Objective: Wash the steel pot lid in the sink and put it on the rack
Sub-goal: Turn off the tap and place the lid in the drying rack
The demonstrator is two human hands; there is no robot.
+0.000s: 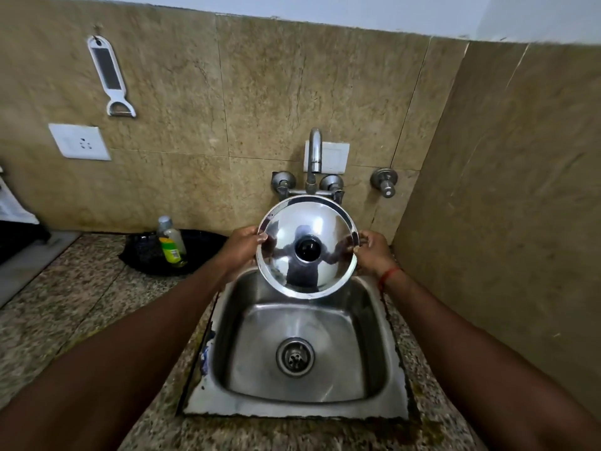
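Observation:
A round shiny steel pot lid point(286, 222) with a black knob at its middle is held up over the back of the steel sink point(377, 362), its top side tilted toward me. My left hand point(239, 247) grips its left rim and my right hand point(374, 252) grips its right rim. The lid sits just below the wall tap point(314, 151), from which no water runs. The sink basin is dry-looking, with only a drain at the bottom. A black basket-like rack point(201, 252) lies on the counter left of the sink.
A bottle of yellow-green dish liquid point(170, 242) stands in front of the black rack. Speckled granite counter point(81, 304) spreads to the left. A tiled side wall point(504, 222) stands close on the right. A peeler point(110, 76) and a socket point(79, 141) hang on the back wall.

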